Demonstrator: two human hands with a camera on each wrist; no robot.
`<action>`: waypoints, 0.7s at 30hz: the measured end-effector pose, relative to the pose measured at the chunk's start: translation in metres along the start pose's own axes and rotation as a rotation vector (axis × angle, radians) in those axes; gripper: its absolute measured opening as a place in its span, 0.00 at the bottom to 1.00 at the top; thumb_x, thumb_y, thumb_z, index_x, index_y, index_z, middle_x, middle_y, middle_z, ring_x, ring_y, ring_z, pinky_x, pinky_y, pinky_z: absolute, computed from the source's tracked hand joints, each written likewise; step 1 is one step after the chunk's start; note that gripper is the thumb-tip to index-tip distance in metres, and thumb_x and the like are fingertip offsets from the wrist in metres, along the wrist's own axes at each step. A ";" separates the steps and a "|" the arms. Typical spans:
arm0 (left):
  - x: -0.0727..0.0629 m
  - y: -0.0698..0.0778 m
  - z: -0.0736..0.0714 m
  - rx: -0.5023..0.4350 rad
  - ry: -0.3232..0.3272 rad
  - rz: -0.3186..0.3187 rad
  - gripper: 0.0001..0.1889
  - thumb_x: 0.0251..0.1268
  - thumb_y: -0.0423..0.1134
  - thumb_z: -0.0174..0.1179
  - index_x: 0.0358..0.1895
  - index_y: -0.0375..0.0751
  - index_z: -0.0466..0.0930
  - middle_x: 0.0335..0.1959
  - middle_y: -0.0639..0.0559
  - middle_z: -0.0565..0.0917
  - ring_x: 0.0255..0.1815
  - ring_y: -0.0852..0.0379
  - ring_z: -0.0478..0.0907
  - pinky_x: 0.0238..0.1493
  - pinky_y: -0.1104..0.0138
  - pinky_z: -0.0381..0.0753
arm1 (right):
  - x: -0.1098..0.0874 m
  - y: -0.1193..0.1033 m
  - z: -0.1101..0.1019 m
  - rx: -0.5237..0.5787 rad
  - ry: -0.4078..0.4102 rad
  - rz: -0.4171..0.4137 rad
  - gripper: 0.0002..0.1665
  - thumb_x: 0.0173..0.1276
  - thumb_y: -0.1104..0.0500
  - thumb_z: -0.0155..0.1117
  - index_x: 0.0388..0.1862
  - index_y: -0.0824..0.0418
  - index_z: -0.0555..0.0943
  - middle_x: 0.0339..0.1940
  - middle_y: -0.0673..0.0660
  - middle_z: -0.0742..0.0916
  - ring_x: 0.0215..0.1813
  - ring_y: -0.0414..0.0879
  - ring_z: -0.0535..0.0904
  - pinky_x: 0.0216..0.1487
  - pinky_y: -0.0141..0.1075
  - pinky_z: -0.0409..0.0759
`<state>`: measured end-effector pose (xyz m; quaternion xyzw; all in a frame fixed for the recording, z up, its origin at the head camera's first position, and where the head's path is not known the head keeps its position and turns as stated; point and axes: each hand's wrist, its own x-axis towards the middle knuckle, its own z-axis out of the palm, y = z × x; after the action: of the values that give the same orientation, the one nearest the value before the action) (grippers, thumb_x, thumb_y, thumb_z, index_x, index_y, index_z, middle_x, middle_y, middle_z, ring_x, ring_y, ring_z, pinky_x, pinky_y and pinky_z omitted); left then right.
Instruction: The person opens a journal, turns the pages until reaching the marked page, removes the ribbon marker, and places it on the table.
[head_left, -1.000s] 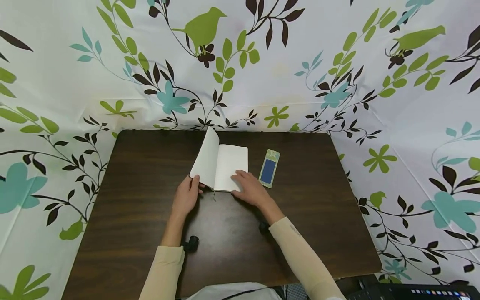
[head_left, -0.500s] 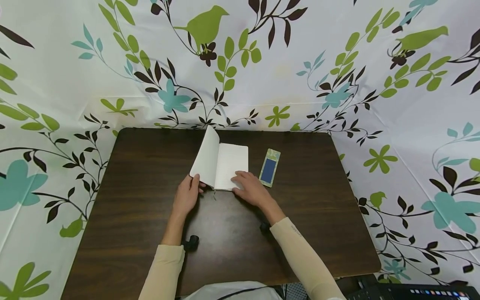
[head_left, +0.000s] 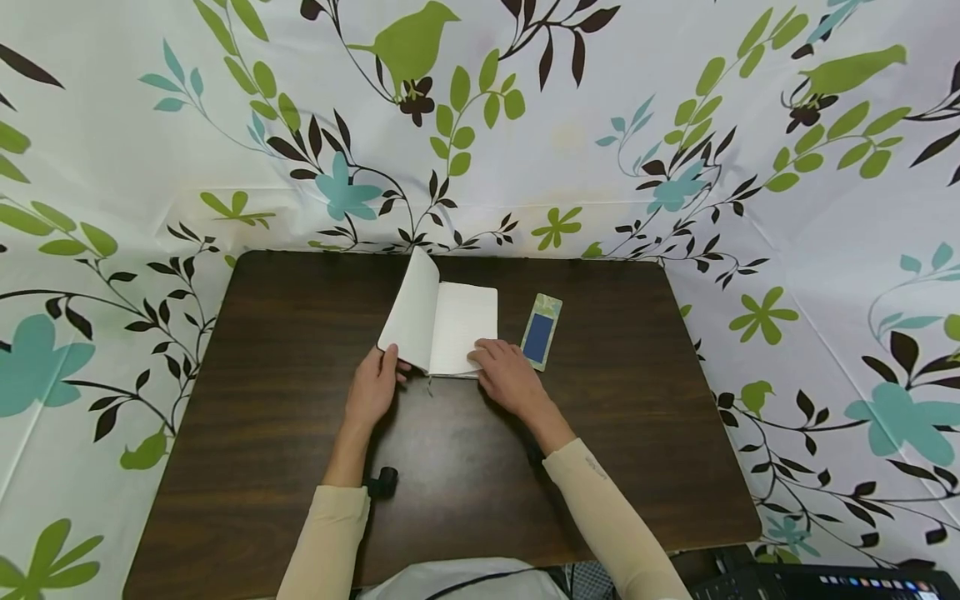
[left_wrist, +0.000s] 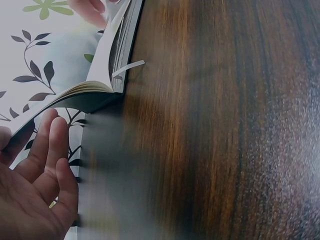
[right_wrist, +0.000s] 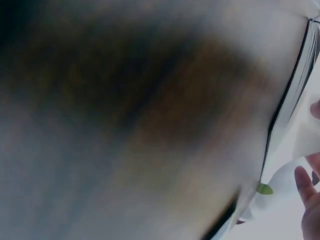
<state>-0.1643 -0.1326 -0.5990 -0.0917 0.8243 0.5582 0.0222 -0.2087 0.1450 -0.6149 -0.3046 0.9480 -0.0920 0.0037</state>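
Observation:
An open notebook (head_left: 465,321) with blank white pages and a dark cover lies near the middle of the table. My left hand (head_left: 371,387) grips the lower left corner of the raised cover and pages, thumb on top, other fingers beneath. In the left wrist view, this hand (left_wrist: 40,185) has its thumb partly cut off by the frame edge. My right hand (head_left: 512,379) holds the lower right corner of the right page, which lifts slightly from the stack below. A thin ribbon bookmark (left_wrist: 130,68) sticks out at the spine. The right wrist view is largely blurred.
A flat green-edged pack with a dark blue panel (head_left: 537,337) lies just right of the notebook, close to my right hand. The brown wooden table (head_left: 300,333) meets a leaf-patterned curtain (head_left: 570,150) behind. A black device (head_left: 825,581) sits at lower right.
My right hand has shifted slightly rightward along the page, and the page's lower right corner now lifts from the stack. The left hand keeps its grip on the raised side.

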 end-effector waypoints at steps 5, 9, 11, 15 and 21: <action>0.001 0.000 0.000 0.007 0.000 -0.003 0.25 0.91 0.58 0.41 0.59 0.42 0.81 0.46 0.41 0.91 0.42 0.43 0.89 0.48 0.59 0.78 | 0.000 0.000 0.000 0.057 0.050 0.071 0.30 0.81 0.57 0.66 0.78 0.52 0.73 0.83 0.60 0.72 0.79 0.59 0.73 0.76 0.58 0.74; 0.002 -0.001 0.001 0.020 0.003 0.004 0.27 0.90 0.59 0.41 0.60 0.42 0.81 0.46 0.41 0.91 0.42 0.44 0.89 0.47 0.59 0.77 | 0.004 -0.002 0.002 0.263 0.146 0.203 0.42 0.76 0.60 0.69 0.84 0.56 0.64 0.86 0.64 0.66 0.83 0.63 0.67 0.80 0.59 0.68; 0.002 -0.001 0.001 0.024 0.002 0.010 0.27 0.90 0.60 0.40 0.61 0.43 0.81 0.46 0.42 0.91 0.42 0.45 0.89 0.47 0.59 0.78 | 0.006 -0.005 0.004 0.433 0.190 0.282 0.48 0.75 0.60 0.70 0.88 0.56 0.57 0.87 0.63 0.64 0.85 0.61 0.63 0.81 0.59 0.66; 0.001 0.000 0.000 0.008 -0.007 0.014 0.27 0.90 0.60 0.41 0.61 0.43 0.81 0.46 0.41 0.91 0.42 0.43 0.88 0.46 0.58 0.78 | 0.009 -0.012 0.005 0.788 0.228 0.390 0.58 0.78 0.54 0.70 0.92 0.49 0.43 0.90 0.54 0.60 0.87 0.54 0.61 0.80 0.59 0.67; 0.000 0.000 0.000 0.008 -0.007 0.016 0.27 0.91 0.59 0.40 0.60 0.41 0.80 0.47 0.40 0.91 0.44 0.41 0.89 0.47 0.58 0.78 | 0.009 -0.029 0.005 0.954 0.175 0.440 0.60 0.80 0.47 0.66 0.91 0.37 0.34 0.91 0.50 0.60 0.88 0.52 0.61 0.78 0.62 0.69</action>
<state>-0.1640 -0.1328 -0.5986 -0.0832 0.8272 0.5553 0.0210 -0.1990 0.1162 -0.6141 -0.0544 0.8391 -0.5351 0.0817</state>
